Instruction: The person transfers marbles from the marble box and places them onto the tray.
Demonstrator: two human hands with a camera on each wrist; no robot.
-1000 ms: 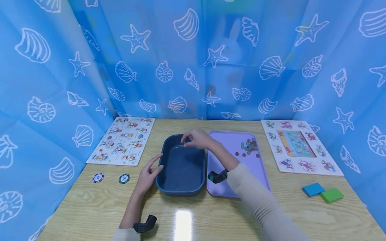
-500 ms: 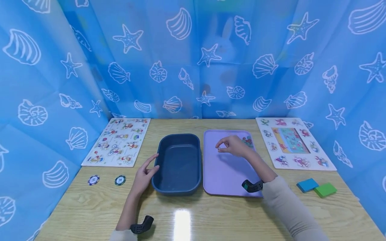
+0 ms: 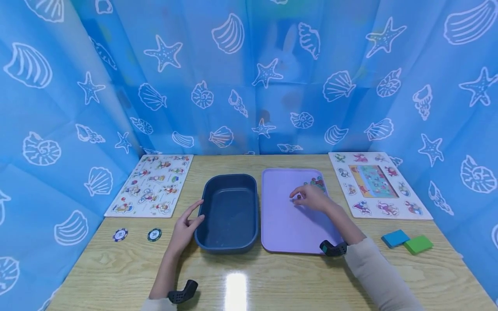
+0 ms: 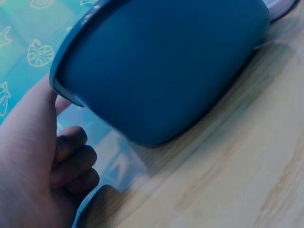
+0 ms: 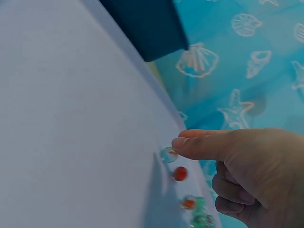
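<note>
My left hand (image 3: 184,229) rests on the left rim of a dark blue basin (image 3: 227,218), its thumb and a finger at the rim. The left wrist view shows the other fingers curled beneath the rim. Above the lilac tray (image 3: 289,231), my right hand (image 3: 317,199) pinches a small clear marble with an orange fleck (image 5: 167,155) between thumb and index finger. Just past the fingertips a red marble (image 5: 180,174) lies on the tray. Several more red and green marbles (image 3: 317,182) cluster at the tray's far right, partly hidden by the right hand.
A picture puzzle board (image 3: 151,188) lies at the left, with two poker chips, one blue (image 3: 120,235) and one green (image 3: 154,234), before it. A sea-animal puzzle board (image 3: 379,185) lies at the right, near a blue block (image 3: 395,238) and a green block (image 3: 418,244). A shell-patterned curtain (image 3: 233,86) surrounds the table.
My right hand has moved from above the basin rightward over the tray, stopping beside the loose red marble. My left hand stays at the basin's rim. The head view has shifted slightly.
</note>
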